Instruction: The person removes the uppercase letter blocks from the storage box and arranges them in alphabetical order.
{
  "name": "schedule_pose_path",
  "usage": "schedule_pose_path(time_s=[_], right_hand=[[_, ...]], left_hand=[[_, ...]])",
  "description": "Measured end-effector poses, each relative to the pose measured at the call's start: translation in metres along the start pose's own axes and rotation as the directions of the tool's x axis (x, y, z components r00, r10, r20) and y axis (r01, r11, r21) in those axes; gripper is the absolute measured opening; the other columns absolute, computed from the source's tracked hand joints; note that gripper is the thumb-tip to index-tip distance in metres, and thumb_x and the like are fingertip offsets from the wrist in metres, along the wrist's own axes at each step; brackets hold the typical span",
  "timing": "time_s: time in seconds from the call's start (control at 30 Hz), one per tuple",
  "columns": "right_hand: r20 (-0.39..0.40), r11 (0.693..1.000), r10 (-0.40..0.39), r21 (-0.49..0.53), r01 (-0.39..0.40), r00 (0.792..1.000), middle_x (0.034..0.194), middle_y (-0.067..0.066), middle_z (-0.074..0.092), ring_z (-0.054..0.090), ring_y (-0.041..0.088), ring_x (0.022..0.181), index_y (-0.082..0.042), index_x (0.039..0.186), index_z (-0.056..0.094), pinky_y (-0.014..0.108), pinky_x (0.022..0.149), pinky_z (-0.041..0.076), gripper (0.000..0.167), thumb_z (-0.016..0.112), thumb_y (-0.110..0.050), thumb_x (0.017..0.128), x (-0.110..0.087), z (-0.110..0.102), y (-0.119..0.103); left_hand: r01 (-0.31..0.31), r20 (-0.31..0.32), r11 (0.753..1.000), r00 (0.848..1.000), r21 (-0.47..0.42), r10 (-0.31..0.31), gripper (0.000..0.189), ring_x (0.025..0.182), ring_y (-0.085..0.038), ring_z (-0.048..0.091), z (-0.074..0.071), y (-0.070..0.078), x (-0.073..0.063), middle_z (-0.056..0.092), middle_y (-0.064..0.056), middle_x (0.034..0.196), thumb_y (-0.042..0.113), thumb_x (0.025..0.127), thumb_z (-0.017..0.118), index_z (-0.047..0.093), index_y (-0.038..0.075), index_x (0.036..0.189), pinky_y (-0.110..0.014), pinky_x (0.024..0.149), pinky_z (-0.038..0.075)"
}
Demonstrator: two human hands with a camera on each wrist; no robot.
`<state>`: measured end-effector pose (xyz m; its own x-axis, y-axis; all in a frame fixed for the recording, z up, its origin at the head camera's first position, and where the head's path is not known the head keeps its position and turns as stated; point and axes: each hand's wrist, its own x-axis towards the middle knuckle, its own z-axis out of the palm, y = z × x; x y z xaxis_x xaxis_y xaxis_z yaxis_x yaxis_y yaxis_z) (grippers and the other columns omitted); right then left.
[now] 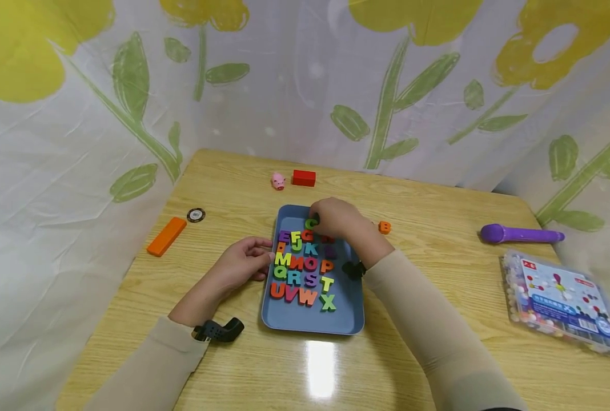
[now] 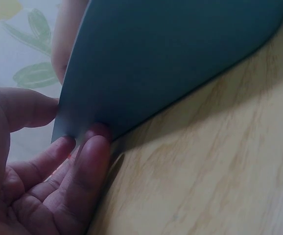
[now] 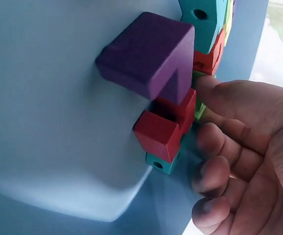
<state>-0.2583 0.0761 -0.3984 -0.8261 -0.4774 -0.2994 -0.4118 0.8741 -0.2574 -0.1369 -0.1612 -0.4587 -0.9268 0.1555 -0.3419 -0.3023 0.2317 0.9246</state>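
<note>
A blue-grey tray [image 1: 310, 322] holds rows of colourful letter blocks, among them a yellow M [image 1: 283, 258], a teal R [image 1: 294, 277] and a green X [image 1: 328, 302]. My left hand [image 1: 243, 260] is at the tray's left side; thumb and fingertips pinch its rim, as the left wrist view shows. Over the tray's far end, my right hand [image 1: 338, 217] pinches a green letter block [image 1: 310, 224], which looks like a C, just above the red G [image 1: 307, 235]. In the right wrist view, a red block [image 3: 158, 132] and a purple block [image 3: 149, 54] stand beside the fingers.
An orange B block [image 1: 384, 227] lies right of the tray. Behind it are a pink pig [image 1: 278, 181] and a red block [image 1: 304, 178]. Leftward lie a chip [image 1: 196, 215] and an orange bar [image 1: 167, 236]; rightward, a purple stick [image 1: 523, 234] and a plastic case [image 1: 562, 302].
</note>
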Motion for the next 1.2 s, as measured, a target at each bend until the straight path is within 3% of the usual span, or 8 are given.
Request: schedule_pose_path(time_s=[0.23,0.33,0.43,0.7,0.93,1.2], right_hand=[[-0.014,1.000,-0.009,-0.005,0.008,1.000,0.111,0.006,0.073,0.065,0.025,0.094,-0.013,0.125,0.077,0.040,0.086,0.058,0.025,0.075,-0.023,0.102,-0.004,-0.003,0.003],[-0.049,1.000,-0.024,0.009,0.024,0.999,0.115,0.006,0.073,0.063,0.025,0.096,-0.012,0.132,0.074,0.042,0.089,0.058,0.032,0.074,-0.023,0.102,-0.015,-0.012,0.008],[-0.100,0.998,-0.033,0.052,0.039,0.994,0.108,0.008,0.072,0.062,0.026,0.091,-0.010,0.135,0.072,0.042,0.085,0.056,0.035,0.073,-0.021,0.102,-0.029,-0.027,0.019],[-0.141,0.979,0.068,0.201,-0.039,0.988,0.094,0.010,0.063,0.057,0.024,0.075,-0.006,0.138,0.067,0.040,0.072,0.049,0.036,0.071,-0.016,0.104,-0.064,-0.048,0.089],[-0.078,0.954,0.198,0.246,-0.173,0.977,0.099,0.015,0.061,0.054,0.026,0.079,0.000,0.141,0.064,0.042,0.072,0.047,0.039,0.068,-0.016,0.106,-0.093,-0.030,0.155],[-0.056,0.932,0.245,0.290,-0.219,0.968,0.099,0.014,0.059,0.052,0.026,0.084,0.000,0.139,0.065,0.041,0.074,0.045,0.038,0.068,-0.013,0.104,-0.103,-0.007,0.183]], left_hand=[[0.009,-0.009,1.000,1.000,0.009,-0.009,0.046,0.092,-0.018,0.072,0.002,0.001,0.001,0.071,-0.018,0.126,0.021,0.108,0.070,0.058,0.004,0.149,-0.030,0.078,0.064],[0.009,-0.005,1.000,1.000,0.010,-0.009,0.046,0.093,-0.019,0.072,0.004,0.001,0.003,0.071,-0.018,0.126,0.021,0.108,0.070,0.059,0.005,0.149,-0.030,0.078,0.064],[0.007,-0.002,1.000,1.000,0.012,-0.007,0.045,0.093,-0.019,0.072,0.005,0.001,0.004,0.071,-0.018,0.128,0.021,0.108,0.070,0.059,0.005,0.149,-0.030,0.078,0.064],[0.017,-0.013,1.000,1.000,0.022,-0.017,0.046,0.096,-0.021,0.072,0.002,0.000,0.003,0.070,-0.019,0.130,0.023,0.108,0.070,0.058,0.006,0.150,-0.031,0.080,0.064],[0.010,-0.006,1.000,1.000,0.025,-0.010,0.049,0.098,-0.021,0.073,0.002,0.000,0.002,0.069,-0.022,0.132,0.023,0.109,0.070,0.057,0.004,0.151,-0.031,0.080,0.064],[-0.006,0.004,1.000,1.000,0.030,0.005,0.051,0.097,-0.019,0.072,0.003,0.000,0.001,0.069,-0.022,0.130,0.025,0.108,0.070,0.057,0.003,0.151,-0.031,0.080,0.064]])
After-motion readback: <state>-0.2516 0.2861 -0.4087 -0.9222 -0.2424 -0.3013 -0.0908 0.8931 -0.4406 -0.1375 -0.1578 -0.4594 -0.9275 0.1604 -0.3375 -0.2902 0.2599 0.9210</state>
